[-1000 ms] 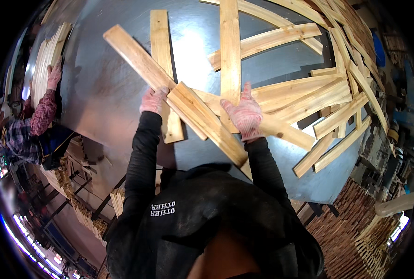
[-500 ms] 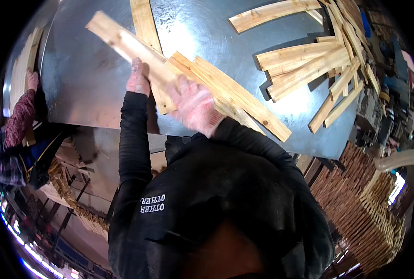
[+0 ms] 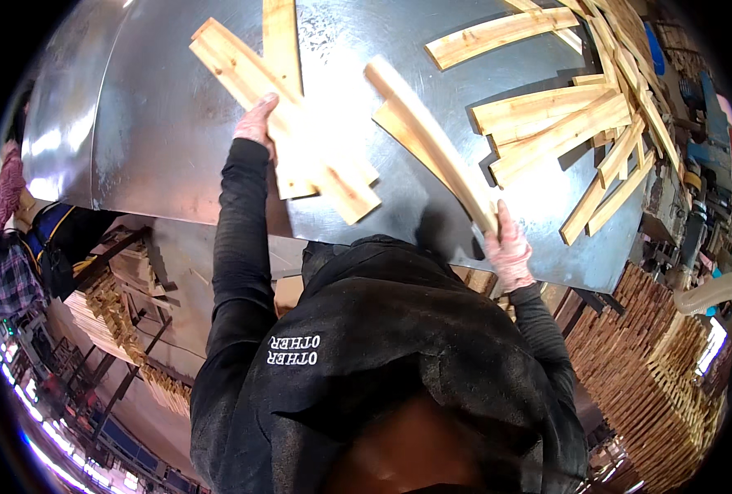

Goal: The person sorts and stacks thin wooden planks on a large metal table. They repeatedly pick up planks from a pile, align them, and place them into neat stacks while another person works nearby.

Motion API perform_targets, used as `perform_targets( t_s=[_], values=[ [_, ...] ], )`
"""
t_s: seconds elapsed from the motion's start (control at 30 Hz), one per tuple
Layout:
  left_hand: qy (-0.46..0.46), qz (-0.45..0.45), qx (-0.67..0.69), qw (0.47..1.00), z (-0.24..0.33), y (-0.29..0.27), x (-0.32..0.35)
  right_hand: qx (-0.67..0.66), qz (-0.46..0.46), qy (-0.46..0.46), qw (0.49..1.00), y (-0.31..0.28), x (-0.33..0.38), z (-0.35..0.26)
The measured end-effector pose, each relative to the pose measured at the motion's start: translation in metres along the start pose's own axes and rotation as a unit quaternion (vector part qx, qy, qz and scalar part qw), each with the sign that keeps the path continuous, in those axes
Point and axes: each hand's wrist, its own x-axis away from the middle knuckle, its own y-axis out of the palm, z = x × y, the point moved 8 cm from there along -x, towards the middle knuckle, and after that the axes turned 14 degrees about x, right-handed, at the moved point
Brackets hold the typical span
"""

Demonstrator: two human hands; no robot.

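My left hand (image 3: 255, 125), in a pinkish glove, is closed on the edge of a pale wooden board (image 3: 232, 64) that slants across the metal table. Beneath it lies another board (image 3: 282, 37), pointing away from me; glare washes out the middle where they cross. My right hand (image 3: 510, 253), also gloved, grips the near end of a second slanting board (image 3: 432, 132) close to the table's front edge. This one is tilted partly on its side over a further board (image 3: 407, 136), which shows along its left.
Several loose boards (image 3: 559, 136) overlap at the right of the metal table (image 3: 160, 123). Beyond the table's right corner stands a tall stack of wood strips (image 3: 646, 370). More stacked wood (image 3: 106, 321) is at lower left, near a co-worker in a plaid sleeve (image 3: 12, 276).
My right hand has moved right and nearer me, from the middle boards to one board's end. The boards have spread into two groups. At far left, the co-worker's boards have gone from view.
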Motion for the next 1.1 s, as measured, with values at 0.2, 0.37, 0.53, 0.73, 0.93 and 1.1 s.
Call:
perform_targets(
  t_s=[0.2, 0.37, 0.53, 0.73, 0.93, 1.1],
  values=[
    [0.016, -0.028, 0.017, 0.999, -0.02, -0.018, 0.012, -0.069, 0.029, -0.014, 0.997, -0.036, -0.153, -0.189],
    [-0.024, 0.057, 0.058, 0.996, -0.055, -0.011, 0.006, 0.107, 0.147, -0.31, 0.933, 0.005, -0.14, -0.282],
    [0.05, 0.044, -0.142, 0.988, -0.033, 0.022, 0.023, 0.168, 0.028, -0.033, 0.985, -0.002, -0.109, -0.097],
    [0.053, 0.067, -0.235, 0.968, -0.009, 0.049, 0.047, 0.107, 0.008, 0.012, 0.994, 0.006, -0.088, -0.037],
    [0.144, -0.033, -0.325, 0.934, -0.012, 0.03, 0.028, -0.125, 0.029, 0.067, 0.989, -0.045, -0.175, -0.108],
    [0.151, 0.053, -0.216, 0.963, -0.022, 0.035, 0.034, -0.155, -0.191, -0.041, 0.968, 0.046, -0.262, -0.244]
  ],
)
